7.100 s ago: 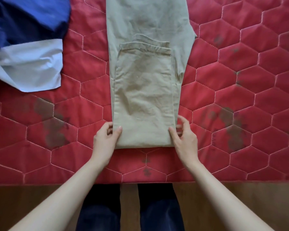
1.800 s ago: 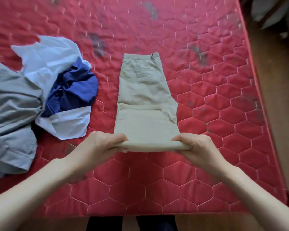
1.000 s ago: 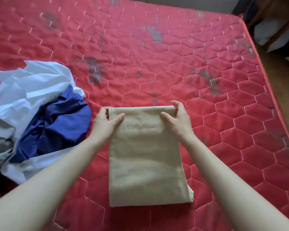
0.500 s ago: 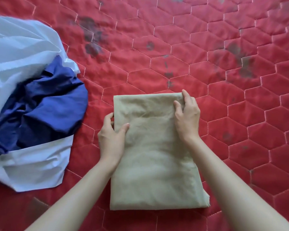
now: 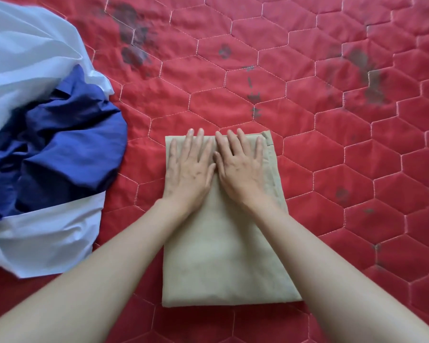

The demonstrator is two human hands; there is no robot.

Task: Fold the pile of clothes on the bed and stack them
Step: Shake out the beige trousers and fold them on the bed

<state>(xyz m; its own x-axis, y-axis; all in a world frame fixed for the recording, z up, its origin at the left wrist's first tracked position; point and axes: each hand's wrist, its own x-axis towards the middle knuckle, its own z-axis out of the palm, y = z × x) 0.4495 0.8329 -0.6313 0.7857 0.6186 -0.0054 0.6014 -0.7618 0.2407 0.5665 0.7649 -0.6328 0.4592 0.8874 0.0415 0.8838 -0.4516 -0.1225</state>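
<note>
Presently, notes in order of size.

Bed: red quilted cover with hexagon stitching and dark smudges; it fills the view and carries everything.

Unfolded pile: white garment and blue garment lie crumpled together at the left, apart from the work area, not yet folded.

Khaki trousers: folded trousers lie flat as a neat rectangle on the bed at centre, straight before the person; a waistband corner peeks out at the far right edge.

Left hand: left hand lies palm down on the far left part of the trousers, fingers spread, grip open, nothing clasped.

Right hand: right hand lies palm down just beside it, thumbs nearly touching, grip likewise open, pressing rather than holding.

Handling (judgement): woven cotton, soft yet with some body; light; several layers thick, so it should keep its shape if lifted level. Best taken by sliding both hands under the two long sides; lifting by one edge would likely let the layers fan open.

Change since half a second ago: then the hands pinched the side edges of the bundle, the right one near the far corner; now both are flat on top at the far end, side by side, smoothing it. The bundle itself lies where it did.

Step (judgement): flattening; next comes setting it aside as the base of the stack.
</note>
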